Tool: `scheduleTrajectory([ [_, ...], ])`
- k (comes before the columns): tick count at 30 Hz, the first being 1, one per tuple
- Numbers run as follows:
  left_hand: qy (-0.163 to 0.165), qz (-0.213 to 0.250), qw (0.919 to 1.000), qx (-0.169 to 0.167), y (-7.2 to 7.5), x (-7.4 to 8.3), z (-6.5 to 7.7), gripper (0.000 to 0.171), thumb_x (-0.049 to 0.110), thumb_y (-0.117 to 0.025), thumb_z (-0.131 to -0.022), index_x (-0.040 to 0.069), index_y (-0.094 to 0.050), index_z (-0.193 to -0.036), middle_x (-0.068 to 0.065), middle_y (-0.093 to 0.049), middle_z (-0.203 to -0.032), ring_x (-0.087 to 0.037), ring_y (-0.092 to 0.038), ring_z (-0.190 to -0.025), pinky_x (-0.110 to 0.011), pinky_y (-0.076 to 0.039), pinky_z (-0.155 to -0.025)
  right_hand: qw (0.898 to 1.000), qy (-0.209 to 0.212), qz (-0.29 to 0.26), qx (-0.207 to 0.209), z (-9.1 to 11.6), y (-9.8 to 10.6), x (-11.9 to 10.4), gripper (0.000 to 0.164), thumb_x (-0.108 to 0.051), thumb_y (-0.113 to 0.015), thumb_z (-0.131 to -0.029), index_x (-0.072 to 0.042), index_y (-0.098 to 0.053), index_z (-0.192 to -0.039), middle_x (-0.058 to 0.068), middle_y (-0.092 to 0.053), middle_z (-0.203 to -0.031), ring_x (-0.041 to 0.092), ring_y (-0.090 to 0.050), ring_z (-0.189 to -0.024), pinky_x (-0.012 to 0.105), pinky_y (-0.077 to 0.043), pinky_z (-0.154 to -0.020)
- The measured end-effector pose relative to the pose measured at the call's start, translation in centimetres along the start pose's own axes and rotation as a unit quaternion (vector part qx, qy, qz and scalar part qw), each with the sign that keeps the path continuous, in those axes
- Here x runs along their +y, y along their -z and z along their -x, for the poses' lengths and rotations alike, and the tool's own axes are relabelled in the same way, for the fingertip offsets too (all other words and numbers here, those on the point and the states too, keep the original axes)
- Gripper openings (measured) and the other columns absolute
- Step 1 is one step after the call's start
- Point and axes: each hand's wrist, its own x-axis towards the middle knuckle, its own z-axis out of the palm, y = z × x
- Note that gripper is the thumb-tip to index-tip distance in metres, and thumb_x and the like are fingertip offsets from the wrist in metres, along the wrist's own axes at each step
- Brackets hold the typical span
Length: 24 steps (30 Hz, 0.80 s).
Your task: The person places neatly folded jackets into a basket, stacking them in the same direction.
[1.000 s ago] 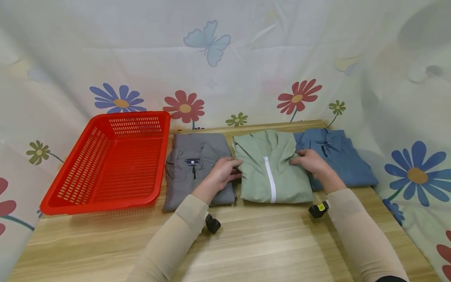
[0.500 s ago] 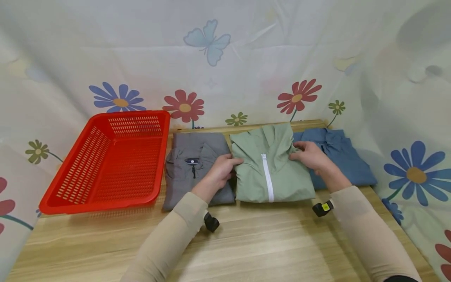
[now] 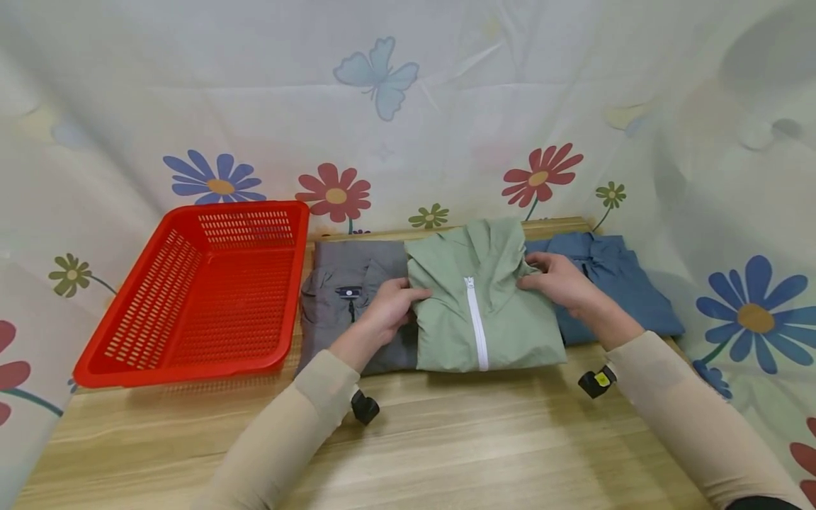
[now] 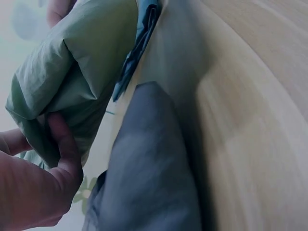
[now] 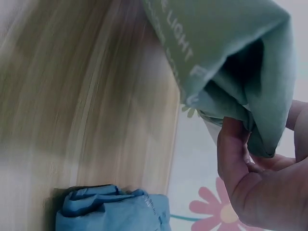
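Observation:
A folded light green jacket (image 3: 440, 340) with a white zipper is held up off the table between both hands. My left hand (image 3: 390, 312) pinches its left edge, thumb on top; in the left wrist view, fingers (image 4: 62, 139) reach into the fold below. At the opposite edge my right hand (image 3: 564, 283) grips the fabric between thumb and fingers. White lettering shows on the jacket's underside (image 5: 192, 53) in the right wrist view. Beneath the left hand lies a folded grey garment (image 3: 382, 256) with a dark label, partly covered by that hand and the jacket.
A red perforated plastic basket (image 3: 191, 373) stands at the left, beside the grey garment. To the right of the jacket lies a folded blue garment (image 3: 637, 304). All are on a wood-grain table (image 3: 446, 446), with a flower-printed curtain (image 3: 440, 156) behind and at the sides.
Both hands have lifted the green jacket from the table and shifted it slightly left, so it now overlaps the grey garment's right side. The basket and the other garments have stayed put.

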Motion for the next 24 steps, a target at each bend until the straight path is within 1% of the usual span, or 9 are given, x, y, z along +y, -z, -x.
scheduleTrajectory([
  [3, -0.004, -0.004, 1.0, -0.003, 0.7, 0.4, 0.5, 0.042, 0.008, -0.064, -0.1, -0.008, -0.057, -0.137, -0.019, -0.065, -0.125, -0.019, -0.067, -0.096, -0.032, -0.056, -0.081, 1.0, 0.002, -0.016, -0.001, 0.1, -0.2, -0.5, 0.063, -0.016, -0.064, -0.1, 0.005, -0.039, -0.153, 0.025, -0.046, -0.147, 0.037, -0.051, -0.122, 0.047, -0.046, -0.098],
  [6, -0.006, -0.009, 0.9999, -0.004, 1.5, 0.7, 0.9, 0.042, 0.008, -0.063, -0.1, -0.009, -0.057, -0.137, -0.018, -0.066, -0.123, -0.018, -0.068, -0.094, -0.032, -0.057, -0.081, 1.0, 0.004, -0.029, -0.003, 0.2, -0.4, -1.3, 0.06, -0.016, -0.065, -0.099, 0.003, -0.042, -0.151, 0.023, -0.047, -0.147, 0.036, -0.05, -0.122, 0.047, -0.046, -0.1],
  [9, -0.006, -0.01, 0.9999, -0.007, 2.2, 1.2, 1.3, 0.041, 0.009, -0.063, -0.1, -0.009, -0.057, -0.136, -0.016, -0.067, -0.121, -0.017, -0.068, -0.094, -0.032, -0.057, -0.082, 0.999, 0.002, -0.041, -0.007, 0.4, -0.7, -2.0, 0.06, -0.016, -0.065, -0.1, 0.003, -0.042, -0.151, 0.023, -0.049, -0.143, 0.035, -0.053, -0.119, 0.044, -0.049, -0.097],
  [13, -0.004, -0.01, 0.9999, -0.004, 3.3, 1.8, 2.1, 0.041, 0.009, -0.063, -0.1, -0.009, -0.057, -0.136, -0.014, -0.066, -0.121, -0.017, -0.068, -0.094, -0.033, -0.057, -0.082, 0.998, 0.007, -0.059, -0.017, 0.4, -1.3, -3.0, 0.059, -0.016, -0.066, -0.099, 0.002, -0.042, -0.151, 0.023, -0.052, -0.134, 0.032, -0.059, -0.11, 0.036, -0.055, -0.086],
  [16, -0.005, -0.019, 0.9998, 0.0, 4.1, 2.2, 2.6, 0.042, 0.01, -0.063, -0.1, -0.009, -0.056, -0.137, -0.014, -0.065, -0.121, -0.017, -0.068, -0.094, -0.033, -0.058, -0.082, 0.997, 0.011, -0.074, -0.028, 0.3, -1.8, -3.6, 0.06, -0.015, -0.067, -0.099, 0.003, -0.042, -0.15, 0.023, -0.052, -0.13, 0.029, -0.06, -0.105, 0.032, -0.057, -0.08],
  [20, -0.006, -0.031, 0.9995, 0.004, 4.8, 2.7, 3.2, 0.043, 0.01, -0.064, -0.1, -0.009, -0.055, -0.138, -0.013, -0.065, -0.122, -0.017, -0.068, -0.094, -0.033, -0.057, -0.084, 0.996, 0.01, -0.08, -0.042, 0.2, -2.3, -4.4, 0.06, -0.015, -0.067, -0.099, 0.003, -0.041, -0.15, 0.023, -0.051, -0.133, 0.029, -0.061, -0.106, 0.033, -0.057, -0.081],
  [24, -0.007, -0.043, 0.999, 0.009, 5.5, 3.2, 3.8, 0.043, 0.011, -0.064, -0.1, -0.009, -0.055, -0.137, -0.012, -0.065, -0.121, -0.017, -0.067, -0.094, -0.032, -0.057, -0.084, 0.996, 0.013, -0.076, -0.042, 0.2, -2.8, -5.1, 0.056, -0.014, -0.067, -0.099, 0.004, -0.044, -0.146, 0.023, -0.05, -0.136, 0.031, -0.059, -0.109, 0.034, -0.056, -0.085],
])
